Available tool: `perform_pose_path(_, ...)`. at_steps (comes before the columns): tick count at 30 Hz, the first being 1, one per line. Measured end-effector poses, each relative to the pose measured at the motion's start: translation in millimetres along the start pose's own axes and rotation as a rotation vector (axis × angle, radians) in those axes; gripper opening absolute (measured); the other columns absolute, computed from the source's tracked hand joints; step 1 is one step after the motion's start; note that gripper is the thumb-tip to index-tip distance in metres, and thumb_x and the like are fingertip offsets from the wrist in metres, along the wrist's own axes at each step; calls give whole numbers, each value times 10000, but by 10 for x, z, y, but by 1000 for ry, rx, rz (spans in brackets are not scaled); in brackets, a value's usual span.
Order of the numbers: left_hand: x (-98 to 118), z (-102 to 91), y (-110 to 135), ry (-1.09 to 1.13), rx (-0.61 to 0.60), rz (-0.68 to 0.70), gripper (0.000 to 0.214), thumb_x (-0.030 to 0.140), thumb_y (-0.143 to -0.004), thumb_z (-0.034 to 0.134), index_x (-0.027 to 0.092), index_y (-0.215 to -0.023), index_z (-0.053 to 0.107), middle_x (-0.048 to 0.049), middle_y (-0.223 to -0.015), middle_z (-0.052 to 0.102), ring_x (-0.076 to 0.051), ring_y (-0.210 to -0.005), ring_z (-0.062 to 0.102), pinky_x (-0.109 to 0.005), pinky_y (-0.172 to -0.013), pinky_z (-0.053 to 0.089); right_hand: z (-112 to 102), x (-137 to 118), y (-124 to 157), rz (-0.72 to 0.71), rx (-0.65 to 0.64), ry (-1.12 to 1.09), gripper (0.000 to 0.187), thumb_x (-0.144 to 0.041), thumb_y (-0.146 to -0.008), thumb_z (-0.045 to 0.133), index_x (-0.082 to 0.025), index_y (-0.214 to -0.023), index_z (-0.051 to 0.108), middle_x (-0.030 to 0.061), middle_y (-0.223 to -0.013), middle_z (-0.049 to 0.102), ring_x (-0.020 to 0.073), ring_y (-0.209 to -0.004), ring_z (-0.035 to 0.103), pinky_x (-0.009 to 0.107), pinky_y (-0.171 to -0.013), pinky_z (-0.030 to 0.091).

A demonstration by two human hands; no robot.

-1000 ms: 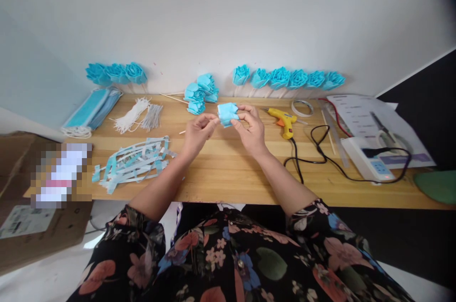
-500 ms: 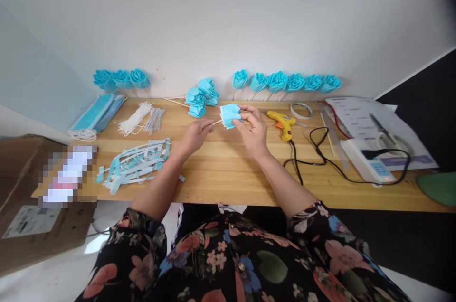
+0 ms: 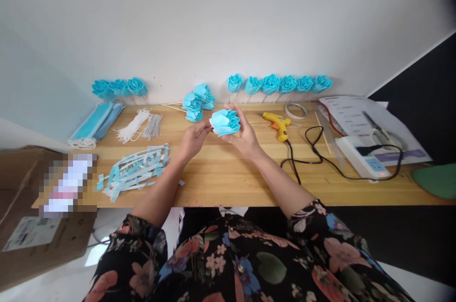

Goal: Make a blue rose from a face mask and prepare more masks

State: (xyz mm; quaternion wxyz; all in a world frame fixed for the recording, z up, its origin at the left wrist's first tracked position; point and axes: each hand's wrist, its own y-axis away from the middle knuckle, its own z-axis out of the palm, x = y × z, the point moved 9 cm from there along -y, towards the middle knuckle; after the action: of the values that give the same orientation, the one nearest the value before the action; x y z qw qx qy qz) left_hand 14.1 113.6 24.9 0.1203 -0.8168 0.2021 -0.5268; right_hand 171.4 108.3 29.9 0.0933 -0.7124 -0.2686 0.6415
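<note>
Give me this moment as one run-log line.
blue flower: between both hands; left hand: gripping at its base; right hand: cupped around it; yellow glue gun: on table, right of hands

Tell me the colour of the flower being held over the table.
The held flower is light blue, and the head view shows it best.

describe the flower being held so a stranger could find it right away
Find the long wooden table by the white wall. Above its middle, between the left hand and the cupped right hand, is a light blue flower. It alone is held, in front of the other blue flowers back by the wall.
</note>
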Motion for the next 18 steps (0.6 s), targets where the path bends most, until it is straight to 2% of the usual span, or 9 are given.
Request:
perform_pose_path(6,120,-27,30,-143,62,149,192,293,-884,568,193,-791,703,-87,-839,732,-234,-875,659,-349,-869,491,121,-285,77,-151,-79,72,942,-597,-763,796,-256,-1537,379,153,-1522,536,298,-1410,519,499,-1170,429)
perform_pose_path(10,229,-29,55,-175,79,233,255,361,-897,585,195,-732,685,-92,-800,728,-236,-863,658,-369,-874,490,188,-451,136,-263,-109,239,664,-538,-826,756,-282,-1400,541,105,-1423,626,302,-1428,489,530,-1193,397)
perform_pose_path(12,263,-12,62,-171,68,244,274,395,-900,594,198,-736,692,-96,-795,731,-241,-862,663,-376,-867,492,205,-501,161,-300,-113,287,577,-499,-847,742,-297,-1362,577,90,-1410,633,304,-1420,494,529,-1175,419)
perform_pose_path(16,300,11,72,-150,51,264,293,405,-911,581,201,-746,712,-103,-820,745,-248,-895,683,-381,-866,492,205,-547,196,-364,-101,292,546,-470,-872,720,-308,-1372,570,81,-1392,644,297,-1373,538,519,-1140,456)
perform_pose_path(18,274,-5,71,-125,64,245,269,384,-895,602,200,-733,713,-103,-837,750,-244,-888,686,-379,-865,500,207,-530,193,-366,-109,305,597,-505,-864,720,-312,-1401,544,80,-1382,652,302,-1378,532,530,-1151,444)
